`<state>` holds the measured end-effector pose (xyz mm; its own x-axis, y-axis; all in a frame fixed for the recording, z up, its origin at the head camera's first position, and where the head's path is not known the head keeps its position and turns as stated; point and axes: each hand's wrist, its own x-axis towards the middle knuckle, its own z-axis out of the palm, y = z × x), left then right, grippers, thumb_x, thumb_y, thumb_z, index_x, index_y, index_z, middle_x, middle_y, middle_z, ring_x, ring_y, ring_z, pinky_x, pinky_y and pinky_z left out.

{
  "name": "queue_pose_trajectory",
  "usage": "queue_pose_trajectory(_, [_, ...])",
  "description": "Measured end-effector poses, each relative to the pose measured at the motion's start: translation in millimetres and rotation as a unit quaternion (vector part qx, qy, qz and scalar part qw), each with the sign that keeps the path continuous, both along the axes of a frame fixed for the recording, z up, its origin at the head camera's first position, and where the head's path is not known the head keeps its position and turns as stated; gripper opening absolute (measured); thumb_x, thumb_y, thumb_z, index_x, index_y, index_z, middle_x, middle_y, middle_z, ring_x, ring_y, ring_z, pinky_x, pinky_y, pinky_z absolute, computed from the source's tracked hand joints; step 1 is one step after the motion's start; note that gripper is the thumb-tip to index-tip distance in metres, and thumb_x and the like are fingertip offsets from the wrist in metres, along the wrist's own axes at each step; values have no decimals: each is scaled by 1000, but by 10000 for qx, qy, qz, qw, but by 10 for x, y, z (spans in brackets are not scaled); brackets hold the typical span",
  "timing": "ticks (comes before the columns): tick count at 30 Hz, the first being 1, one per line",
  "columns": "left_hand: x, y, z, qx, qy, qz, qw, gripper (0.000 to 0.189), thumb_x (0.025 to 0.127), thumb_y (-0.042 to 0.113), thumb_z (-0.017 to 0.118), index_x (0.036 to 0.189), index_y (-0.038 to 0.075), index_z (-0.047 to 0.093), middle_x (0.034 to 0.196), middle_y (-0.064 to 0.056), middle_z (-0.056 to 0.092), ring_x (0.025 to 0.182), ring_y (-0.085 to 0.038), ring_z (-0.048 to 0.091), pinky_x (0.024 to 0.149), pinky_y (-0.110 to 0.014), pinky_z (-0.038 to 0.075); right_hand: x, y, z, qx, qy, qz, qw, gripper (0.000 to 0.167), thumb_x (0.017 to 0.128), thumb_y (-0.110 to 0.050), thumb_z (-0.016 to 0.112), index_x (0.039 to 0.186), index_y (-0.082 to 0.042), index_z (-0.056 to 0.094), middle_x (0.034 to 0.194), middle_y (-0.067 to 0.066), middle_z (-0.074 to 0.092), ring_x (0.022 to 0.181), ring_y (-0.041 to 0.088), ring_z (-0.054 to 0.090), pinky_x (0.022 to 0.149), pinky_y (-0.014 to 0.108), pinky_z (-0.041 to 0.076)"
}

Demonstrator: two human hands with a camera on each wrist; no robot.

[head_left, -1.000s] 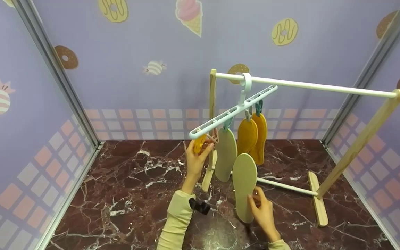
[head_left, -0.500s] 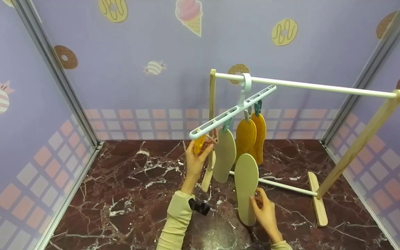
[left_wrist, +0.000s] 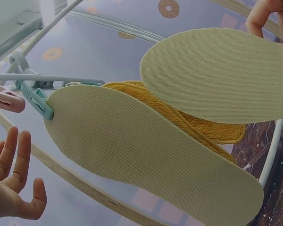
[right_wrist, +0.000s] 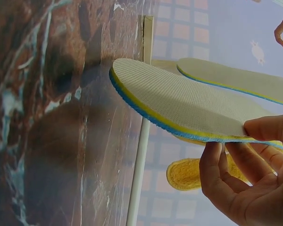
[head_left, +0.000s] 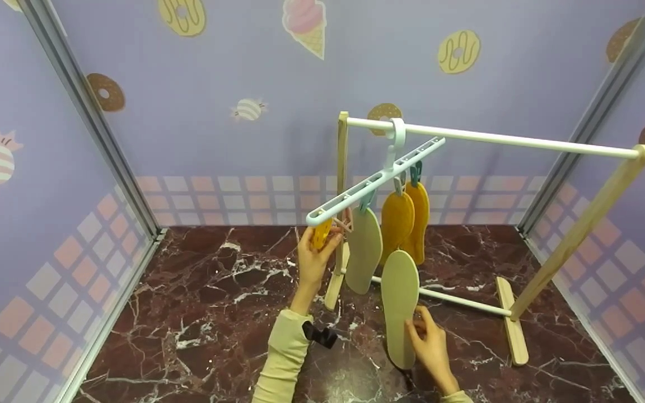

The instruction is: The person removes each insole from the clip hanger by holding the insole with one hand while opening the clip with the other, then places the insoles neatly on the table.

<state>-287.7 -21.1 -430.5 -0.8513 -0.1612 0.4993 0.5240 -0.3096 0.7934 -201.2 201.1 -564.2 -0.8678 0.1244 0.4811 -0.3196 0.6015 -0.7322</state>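
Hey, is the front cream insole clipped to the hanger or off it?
Off: the front cream insole is pinched in the right grip, its upper end free and unclipped, apart from the hanger.

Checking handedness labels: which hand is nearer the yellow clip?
Left. The left hand is at the yellow clip under the hanger; the right hand is lower and farther right, pinching a pale insole.

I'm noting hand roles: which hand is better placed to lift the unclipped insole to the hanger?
Probably the right hand: it pinches that insole, while the left hand is at the yellow clip.
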Motion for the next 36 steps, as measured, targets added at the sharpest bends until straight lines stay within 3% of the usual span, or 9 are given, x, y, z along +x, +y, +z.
queue_pose_trajectory(9, [19,-18,-26,181,-97,-48,9998,44,77,-5,62,114,-18,41,89,9,63,85,-5,60,82,-20,48,20,8,-6,31,-59,-69,10000,24,79,0,62,102,-4,56,74,17,69,67,21,67,52,22,50])
queue_pose_trajectory(21, [24,-15,-24,279,-71,-142,9995,39,77,-4,63,111,-14,46,88,7,62,85,-6,60,81,-22,48,46,31,-1,-14,-557,-36,9984,25,80,-1,61,104,-5,55,76,20,68,65,25,67,54,27,53])
queue_pose_trajectory(27, [22,-14,-30,249,-74,-78,9996,41,77,-7,60,112,-18,42,87,7,62,85,-6,60,82,-22,48,49,33,-4,-1,-622,-83,9980,24,79,-1,61,102,-6,56,75,19,68,65,25,67,54,27,53])
queue_pose_trajectory(36, [12,-9,-34,314,-93,-98,9994,37,78,-8,59,110,-16,45,87,6,63,85,-7,60,82,-22,49,63,69,-9,142,-706,93,9974,23,80,-1,62,102,-3,54,78,23,67,68,29,67,55,30,54])
